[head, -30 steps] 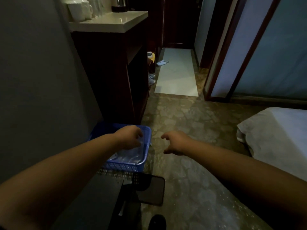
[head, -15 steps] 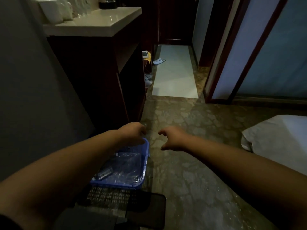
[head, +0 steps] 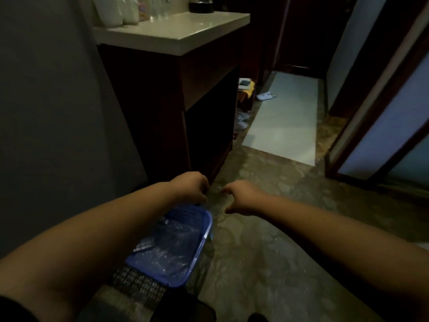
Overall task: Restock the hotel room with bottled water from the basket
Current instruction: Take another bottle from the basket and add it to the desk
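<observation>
A blue plastic basket (head: 204,231) sits low on the left and holds several clear water bottles (head: 169,247). My left hand (head: 189,187) hovers above the basket's far end with its fingers curled. A faint clear bottle (head: 216,189) seems to stick out of its grip towards the right, though the dim light makes this hard to see. My right hand (head: 243,199) is a short way to the right, apart from the left hand. Its thumb and fingers are loosely curved and nothing shows in them.
A dark wooden cabinet (head: 162,101) with a pale countertop (head: 181,31) stands just ahead, with white cups and a kettle at the back. A grey wall (head: 46,112) runs along the left. Slippers (head: 264,96) lie on the floor beyond, and a sliding door frame (head: 371,112) is on the right.
My left hand has lifted out of the basket and moved forward towards the cabinet. My right hand moved forward beside it, and the view shifted closer to the cabinet.
</observation>
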`<state>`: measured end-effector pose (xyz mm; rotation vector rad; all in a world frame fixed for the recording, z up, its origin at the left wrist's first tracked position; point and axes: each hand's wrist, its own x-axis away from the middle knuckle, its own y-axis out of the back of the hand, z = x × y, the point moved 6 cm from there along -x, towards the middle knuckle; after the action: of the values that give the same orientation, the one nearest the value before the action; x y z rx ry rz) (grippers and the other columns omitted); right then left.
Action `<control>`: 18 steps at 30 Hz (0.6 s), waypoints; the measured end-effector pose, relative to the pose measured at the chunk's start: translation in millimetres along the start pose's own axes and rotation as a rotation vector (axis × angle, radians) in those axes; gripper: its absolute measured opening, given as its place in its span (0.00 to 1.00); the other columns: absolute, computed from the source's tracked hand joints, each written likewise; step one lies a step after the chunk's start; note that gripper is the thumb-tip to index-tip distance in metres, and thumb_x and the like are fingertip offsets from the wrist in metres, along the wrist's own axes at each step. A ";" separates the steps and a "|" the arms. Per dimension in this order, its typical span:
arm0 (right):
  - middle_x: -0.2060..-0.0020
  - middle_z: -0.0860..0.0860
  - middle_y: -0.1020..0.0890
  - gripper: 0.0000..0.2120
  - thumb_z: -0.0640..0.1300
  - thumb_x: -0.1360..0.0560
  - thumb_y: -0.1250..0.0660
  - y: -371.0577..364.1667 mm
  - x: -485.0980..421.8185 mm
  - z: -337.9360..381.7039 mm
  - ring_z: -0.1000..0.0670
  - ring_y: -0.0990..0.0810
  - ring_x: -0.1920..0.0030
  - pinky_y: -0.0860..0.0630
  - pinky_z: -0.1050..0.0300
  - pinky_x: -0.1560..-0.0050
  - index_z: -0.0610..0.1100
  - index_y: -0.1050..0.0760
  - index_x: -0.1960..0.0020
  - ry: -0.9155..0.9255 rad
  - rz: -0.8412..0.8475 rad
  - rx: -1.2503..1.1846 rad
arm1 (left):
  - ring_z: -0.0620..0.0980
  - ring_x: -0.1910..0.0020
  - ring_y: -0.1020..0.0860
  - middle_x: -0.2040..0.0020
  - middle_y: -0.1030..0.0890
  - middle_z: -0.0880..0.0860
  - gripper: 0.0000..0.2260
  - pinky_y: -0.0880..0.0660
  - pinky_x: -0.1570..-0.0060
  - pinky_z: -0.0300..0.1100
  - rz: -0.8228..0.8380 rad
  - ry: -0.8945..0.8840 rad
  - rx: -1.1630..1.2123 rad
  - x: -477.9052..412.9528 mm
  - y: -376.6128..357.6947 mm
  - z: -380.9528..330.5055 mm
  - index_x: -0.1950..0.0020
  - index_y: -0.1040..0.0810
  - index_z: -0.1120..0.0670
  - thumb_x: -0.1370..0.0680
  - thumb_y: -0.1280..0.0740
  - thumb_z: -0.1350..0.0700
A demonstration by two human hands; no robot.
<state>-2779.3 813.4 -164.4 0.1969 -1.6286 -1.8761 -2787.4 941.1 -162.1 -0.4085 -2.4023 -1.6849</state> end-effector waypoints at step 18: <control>0.36 0.45 0.24 0.29 0.44 0.31 0.27 8.9 -119.3 6.2 0.44 0.25 0.37 0.27 0.51 0.38 0.46 0.31 0.32 0.427 0.152 0.047 | 0.51 0.47 0.22 0.43 0.21 0.53 0.20 0.27 0.53 0.40 -0.067 0.505 0.171 -16.8 -1.6 84.0 0.37 0.24 0.54 0.28 0.28 0.54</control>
<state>-2685.5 883.7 -189.1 0.4482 -1.3526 -1.5538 -2771.1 1017.4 -197.3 0.1156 -2.1677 -1.3809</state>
